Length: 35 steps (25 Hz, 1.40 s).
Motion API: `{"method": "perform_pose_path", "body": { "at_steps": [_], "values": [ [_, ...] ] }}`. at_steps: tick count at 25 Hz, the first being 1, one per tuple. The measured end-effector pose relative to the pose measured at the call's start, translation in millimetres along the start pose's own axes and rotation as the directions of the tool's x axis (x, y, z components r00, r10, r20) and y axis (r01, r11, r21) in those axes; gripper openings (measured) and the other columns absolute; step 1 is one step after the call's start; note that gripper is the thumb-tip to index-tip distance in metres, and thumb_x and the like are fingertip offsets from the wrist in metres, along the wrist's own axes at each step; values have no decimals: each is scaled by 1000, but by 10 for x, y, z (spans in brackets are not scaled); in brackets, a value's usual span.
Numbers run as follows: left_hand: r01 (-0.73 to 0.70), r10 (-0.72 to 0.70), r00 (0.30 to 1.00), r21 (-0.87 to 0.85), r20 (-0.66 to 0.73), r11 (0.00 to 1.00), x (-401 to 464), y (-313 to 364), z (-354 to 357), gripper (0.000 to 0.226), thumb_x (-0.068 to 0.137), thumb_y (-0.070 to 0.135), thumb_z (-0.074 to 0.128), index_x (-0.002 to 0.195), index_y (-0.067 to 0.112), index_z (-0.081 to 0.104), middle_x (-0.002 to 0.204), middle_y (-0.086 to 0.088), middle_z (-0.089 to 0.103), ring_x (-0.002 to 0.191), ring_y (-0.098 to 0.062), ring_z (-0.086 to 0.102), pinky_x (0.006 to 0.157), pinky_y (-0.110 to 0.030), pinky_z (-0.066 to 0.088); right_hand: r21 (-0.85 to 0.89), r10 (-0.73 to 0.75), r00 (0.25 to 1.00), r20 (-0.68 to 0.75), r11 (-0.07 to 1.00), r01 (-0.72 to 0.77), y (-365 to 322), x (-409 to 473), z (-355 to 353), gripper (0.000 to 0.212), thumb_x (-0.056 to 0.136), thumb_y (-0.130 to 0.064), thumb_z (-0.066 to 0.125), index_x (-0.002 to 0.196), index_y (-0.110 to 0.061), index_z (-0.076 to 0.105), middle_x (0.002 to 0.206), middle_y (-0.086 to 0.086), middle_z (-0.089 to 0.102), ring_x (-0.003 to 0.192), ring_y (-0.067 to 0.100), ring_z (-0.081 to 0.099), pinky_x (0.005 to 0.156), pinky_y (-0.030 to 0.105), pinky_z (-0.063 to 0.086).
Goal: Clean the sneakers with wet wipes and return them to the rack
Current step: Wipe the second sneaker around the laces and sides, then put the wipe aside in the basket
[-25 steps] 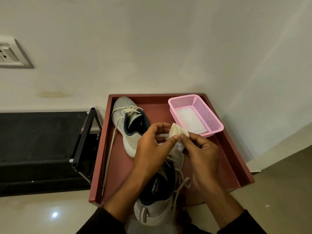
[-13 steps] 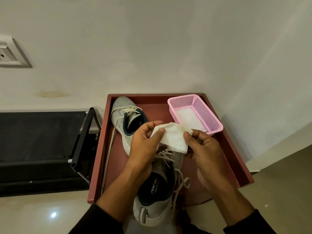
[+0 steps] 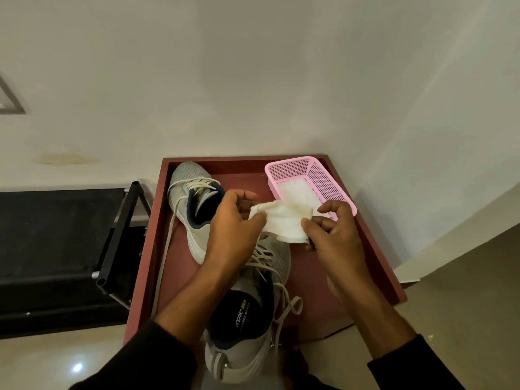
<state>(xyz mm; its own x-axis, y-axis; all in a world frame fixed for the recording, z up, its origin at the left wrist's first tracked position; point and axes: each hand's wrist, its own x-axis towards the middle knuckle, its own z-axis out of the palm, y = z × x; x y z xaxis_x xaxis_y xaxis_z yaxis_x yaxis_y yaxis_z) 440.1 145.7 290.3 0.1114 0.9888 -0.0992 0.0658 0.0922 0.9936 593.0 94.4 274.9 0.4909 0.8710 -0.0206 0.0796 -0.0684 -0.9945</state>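
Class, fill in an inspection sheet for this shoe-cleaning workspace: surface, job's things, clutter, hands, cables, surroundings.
Surface: red-brown tray on a pale floor.
Job's things: two grey sneakers, far sneaker and near sneaker, laces loose; wet wipe spread above them; pink basket holding white wipes.
Clutter: nothing seen.
Hands: left hand and right hand each pinch a wipe edge.
Cables: nothing seen.
Surroundings: black rack left, white wall, wall socket.

You have a white wet wipe (image 3: pixel 284 222) stretched open above the red tray (image 3: pixel 374 249), its edges pinched from both sides. Under it your near grey sneaker (image 3: pixel 247 327) points away from you, laces loose, heel hanging over the tray's front edge. The other grey sneaker (image 3: pixel 191 204) lies at the tray's far left, toe toward the wall.
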Motion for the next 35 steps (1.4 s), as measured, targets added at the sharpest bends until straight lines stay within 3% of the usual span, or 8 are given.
{"method": "perform_pose_path", "body": {
  "at_steps": [4,8,13,18,23,25,29,35],
  "values": [
    [-116,92,992,306,91,945,328,202,320,19,86,6,67,95,20,59,98,2,63,91,-18,64,70,-29,55,-221,-59,998,-31,974,50,-27,464,-279,14,85,-8,72,84,-20,66,89,4,70,80,19,68,62,31,55],
    [-213,133,973,522,187,826,689,190,653,12,88,6,66,93,15,72,107,0,68,87,-9,57,57,-6,39,-427,-71,997,10,902,69,-46,867,-464,15,84,-11,74,80,-25,73,83,-4,71,73,11,68,64,24,57],
    [-426,225,903,701,366,572,989,9,908,17,87,12,67,102,16,75,114,-1,69,107,-18,61,80,-24,44,-729,-100,984,147,662,176,54,1255,-593,9,87,-17,74,94,-19,78,98,-3,73,75,5,61,65,11,45],
    [-540,125,838,772,532,335,1145,-214,1068,18,85,18,71,103,15,73,109,-8,69,103,-28,63,89,-45,52,-845,-121,939,322,411,343,216,1394,-597,15,91,-18,69,102,-18,78,113,5,72,96,22,65,82,33,55],
    [-562,93,826,825,557,51,1164,-380,1150,15,89,27,65,102,23,70,102,-1,70,98,-24,63,100,-48,37,-902,5,928,373,236,362,350,1465,-562,19,94,-24,66,109,-24,76,127,5,67,106,26,63,88,35,54],
    [-579,82,815,811,574,81,1165,-393,1128,15,91,27,63,103,24,71,104,-1,70,100,-24,62,103,-51,34,-900,31,925,380,244,362,329,1461,-558,20,94,-24,65,110,-25,76,129,5,66,108,26,62,91,37,54],
    [-565,155,817,717,556,409,1055,-159,912,17,91,28,66,105,22,74,111,1,71,99,-18,64,82,-32,49,-886,-121,944,308,326,330,212,1223,-587,19,92,-24,67,108,-23,76,121,5,70,107,25,64,91,38,54],
    [-387,115,909,710,400,588,571,102,142,21,93,40,62,87,22,72,88,8,71,82,-9,64,74,-29,51,-672,-137,963,230,693,259,58,246,-373,14,90,-37,69,92,-25,76,86,-12,73,77,4,64,70,25,53]
  ]
}}
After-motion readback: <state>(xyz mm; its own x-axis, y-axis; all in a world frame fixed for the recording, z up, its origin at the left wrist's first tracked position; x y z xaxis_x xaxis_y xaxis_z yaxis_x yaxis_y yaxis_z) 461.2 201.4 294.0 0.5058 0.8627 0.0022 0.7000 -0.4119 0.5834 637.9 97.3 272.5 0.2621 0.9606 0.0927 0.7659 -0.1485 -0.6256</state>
